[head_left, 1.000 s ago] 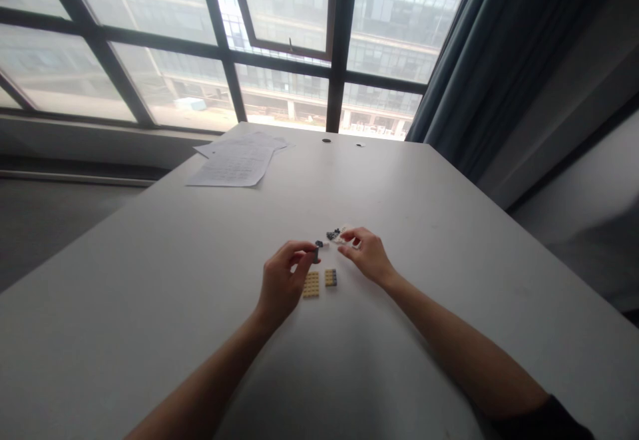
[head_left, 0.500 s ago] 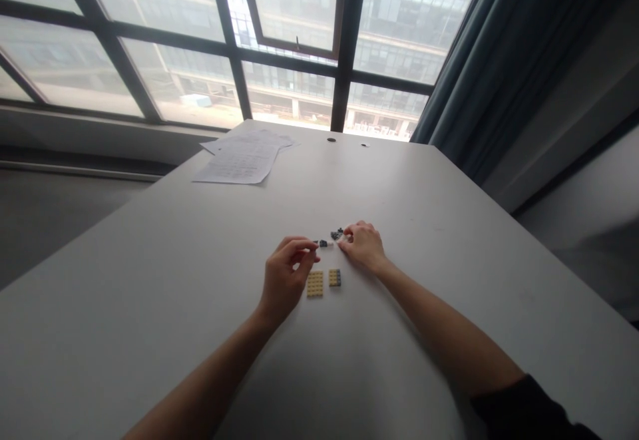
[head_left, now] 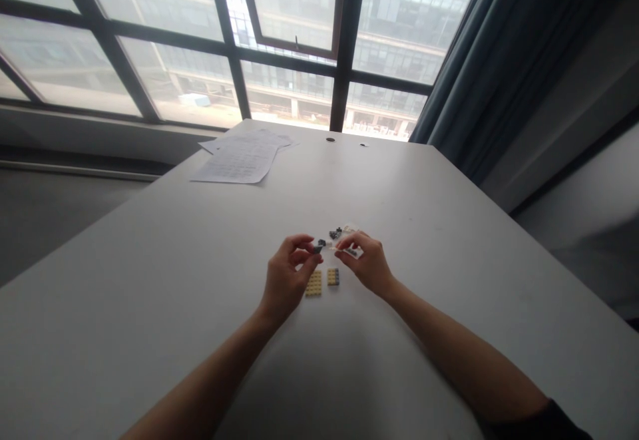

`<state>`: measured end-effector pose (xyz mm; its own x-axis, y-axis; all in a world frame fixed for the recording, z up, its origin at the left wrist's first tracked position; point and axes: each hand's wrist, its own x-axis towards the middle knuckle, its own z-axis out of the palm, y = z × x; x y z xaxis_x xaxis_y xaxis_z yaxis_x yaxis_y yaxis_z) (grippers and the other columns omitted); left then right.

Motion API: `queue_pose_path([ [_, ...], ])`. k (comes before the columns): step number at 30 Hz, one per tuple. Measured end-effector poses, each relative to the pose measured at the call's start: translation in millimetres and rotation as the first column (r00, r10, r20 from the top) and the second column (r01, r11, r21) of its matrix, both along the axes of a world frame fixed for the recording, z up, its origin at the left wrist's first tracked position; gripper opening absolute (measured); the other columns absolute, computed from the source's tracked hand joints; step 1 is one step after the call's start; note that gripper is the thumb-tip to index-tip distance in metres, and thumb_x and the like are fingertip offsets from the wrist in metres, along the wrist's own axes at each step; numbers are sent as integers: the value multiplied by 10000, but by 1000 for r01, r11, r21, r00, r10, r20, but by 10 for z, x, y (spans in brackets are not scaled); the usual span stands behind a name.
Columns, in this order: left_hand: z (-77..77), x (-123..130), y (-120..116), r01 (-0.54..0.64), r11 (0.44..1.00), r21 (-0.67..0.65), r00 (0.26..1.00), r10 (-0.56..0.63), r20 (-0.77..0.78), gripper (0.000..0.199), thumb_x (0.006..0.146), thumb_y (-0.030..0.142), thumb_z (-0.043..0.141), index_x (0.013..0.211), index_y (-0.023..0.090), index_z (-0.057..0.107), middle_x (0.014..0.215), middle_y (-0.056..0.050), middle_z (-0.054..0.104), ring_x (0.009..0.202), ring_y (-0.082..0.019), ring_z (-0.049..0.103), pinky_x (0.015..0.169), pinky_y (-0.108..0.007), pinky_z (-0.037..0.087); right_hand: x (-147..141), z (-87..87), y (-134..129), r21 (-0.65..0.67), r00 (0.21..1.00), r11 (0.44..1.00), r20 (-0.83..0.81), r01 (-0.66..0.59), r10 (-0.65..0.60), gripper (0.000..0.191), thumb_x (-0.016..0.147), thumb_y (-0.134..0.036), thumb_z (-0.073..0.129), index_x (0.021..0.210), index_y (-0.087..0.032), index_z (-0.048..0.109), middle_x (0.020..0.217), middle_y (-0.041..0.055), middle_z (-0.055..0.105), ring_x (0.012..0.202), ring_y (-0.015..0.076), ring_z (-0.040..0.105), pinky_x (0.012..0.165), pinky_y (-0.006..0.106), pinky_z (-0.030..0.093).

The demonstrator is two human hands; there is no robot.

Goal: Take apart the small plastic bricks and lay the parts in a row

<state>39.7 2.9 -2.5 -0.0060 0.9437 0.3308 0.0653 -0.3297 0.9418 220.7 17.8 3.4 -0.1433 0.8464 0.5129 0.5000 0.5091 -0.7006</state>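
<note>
My left hand (head_left: 288, 272) pinches a small dark grey building brick (head_left: 317, 249) between thumb and fingers. In the fingertips of my right hand (head_left: 367, 260) is a small white building piece (head_left: 333, 248), close to the grey brick but apart from it. Just below my left fingertips lies a yellow studded plate (head_left: 313, 285), partly covered by the hand. Beside it is a smaller yellow-and-grey studded block (head_left: 333, 277). Small dark grey pieces (head_left: 335, 233) lie beyond my hands, and some grey pieces (head_left: 352, 252) show under my right hand.
White pieces (head_left: 349, 227) lie behind my right hand. Printed paper sheets (head_left: 239, 160) rest at the far left of the white table (head_left: 424, 227). Two cable holes sit near its far edge, below the window; a dark curtain (head_left: 464, 60) hangs at the right.
My right hand has drawn back from the loose pieces toward me and now holds a small white piece. My left hand has tilted the grey brick slightly, staying in nearly the same place.
</note>
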Motion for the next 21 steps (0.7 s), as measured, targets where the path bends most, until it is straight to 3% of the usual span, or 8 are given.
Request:
queue_pose_path([
  [4, 55, 21, -28, 33, 985, 171, 989, -8, -146, 75, 766, 232, 668, 817, 179, 657, 823, -20, 649, 727, -132, 640, 717, -270, 555, 3, 35, -176, 172, 996, 980, 12, -94, 94, 106, 840, -223, 597, 736, -236, 609, 903, 38, 702, 887, 177, 629, 838, 347, 486],
  [9, 84, 17, -51, 70, 972, 225, 973, -17, -231, 40, 778, 226, 651, 790, 189, 660, 817, -28, 681, 771, -153, 639, 727, -277, 536, -8, 48, -240, 181, 989, 974, -22, -138, 144, 107, 845, -211, 595, 745, -241, 616, 921, 37, 712, 888, 172, 642, 843, 342, 497],
  [12, 65, 20, -54, 56, 983, 173, 964, -8, -265, 90, 765, 259, 666, 818, 187, 651, 779, -21, 685, 712, -150, 636, 692, -273, 529, 17, 48, -264, 53, 988, 992, -102, -115, 119, 15, 815, -229, 640, 802, -229, 635, 854, 31, 710, 815, 168, 656, 794, 317, 509],
  [16, 68, 88, -114, 82, 992, 94, 960, -53, -274, 206, 744, 207, 666, 941, 192, 609, 750, 8, 667, 663, -131, 634, 669, -249, 515, 164, -3, -297, -254, 973, 962, -230, -96, 37, 184, 759, -260, 693, 922, -205, 629, 750, 5, 675, 682, 148, 640, 681, 277, 511],
  [21, 66, 272, -332, 277, 960, 41, 808, -209, -551, 125, 770, 100, 574, 837, 202, 603, 788, 9, 654, 702, -124, 605, 686, -235, 465, 419, -61, -399, -454, 999, 891, -53, -18, -6, 215, 725, -197, 678, 935, -187, 629, 651, -29, 632, 595, 117, 584, 584, 226, 457],
])
